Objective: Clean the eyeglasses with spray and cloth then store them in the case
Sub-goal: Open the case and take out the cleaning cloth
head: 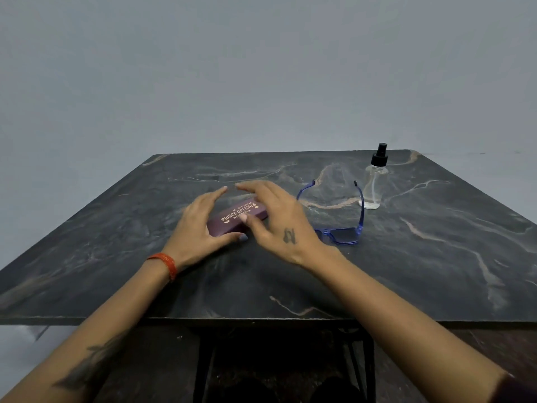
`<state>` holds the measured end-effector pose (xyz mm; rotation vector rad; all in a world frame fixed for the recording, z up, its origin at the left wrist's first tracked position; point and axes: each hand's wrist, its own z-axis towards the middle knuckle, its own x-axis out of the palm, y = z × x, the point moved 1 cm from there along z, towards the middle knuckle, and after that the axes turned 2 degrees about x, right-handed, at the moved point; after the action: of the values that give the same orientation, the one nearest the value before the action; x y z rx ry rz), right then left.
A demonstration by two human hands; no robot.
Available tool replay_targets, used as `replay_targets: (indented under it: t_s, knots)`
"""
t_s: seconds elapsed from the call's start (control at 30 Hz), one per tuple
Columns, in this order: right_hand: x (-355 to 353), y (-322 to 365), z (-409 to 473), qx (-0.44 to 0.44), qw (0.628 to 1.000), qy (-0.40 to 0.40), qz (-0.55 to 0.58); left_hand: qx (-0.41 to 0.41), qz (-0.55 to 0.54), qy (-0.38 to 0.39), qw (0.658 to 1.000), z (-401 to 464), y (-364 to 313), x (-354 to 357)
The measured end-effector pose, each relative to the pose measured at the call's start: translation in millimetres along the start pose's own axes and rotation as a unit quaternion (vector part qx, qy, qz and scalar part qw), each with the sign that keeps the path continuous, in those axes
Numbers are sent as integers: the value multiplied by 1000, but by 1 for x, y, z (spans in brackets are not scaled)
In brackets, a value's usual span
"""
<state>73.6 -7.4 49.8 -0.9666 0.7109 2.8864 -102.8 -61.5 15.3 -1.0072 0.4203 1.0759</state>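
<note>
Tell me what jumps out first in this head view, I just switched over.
Both hands meet mid-table over the closed maroon case: the left hand rests at its near-left end with the thumb along the front edge, and the right hand arches over its right end. Right of them lie the blue eyeglasses, temples open and pointing away, with the clear spray bottle upright just behind.

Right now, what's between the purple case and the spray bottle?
In the head view, the blue glasses lie open between the case and the spray bottle, partly behind the right hand.

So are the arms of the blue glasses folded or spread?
Spread: the blue glasses rest on the table with both arms extending away.
</note>
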Motion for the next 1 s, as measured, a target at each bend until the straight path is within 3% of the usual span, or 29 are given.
replay_targets:
  t_s: [0.1, 0.2, 0.27, 0.63, 0.83, 1.0]
  knots:
    - [22, -10, 19, 18, 992, 105, -59, -45, -22, 26, 998, -4, 12, 5]
    - [39, -29, 27, 14, 962, 219, -162, -53, -22, 15, 998, -4, 15, 5]
    - [45, -41, 27, 13, 947, 255, -196, -50, -10, 14, 999, -4, 16, 4]
    - [45, -52, 19, -49, 972, 153, -170, -102, -108, 8, 989, -5, 26, -5]
    - [50, -51, 17, -190, 947, 110, -233, -134, -184, 9, 974, -8, 30, -10]
    - [57, -55, 19, -245, 918, 101, -295, -147, -219, 8, 965, -7, 32, -9]
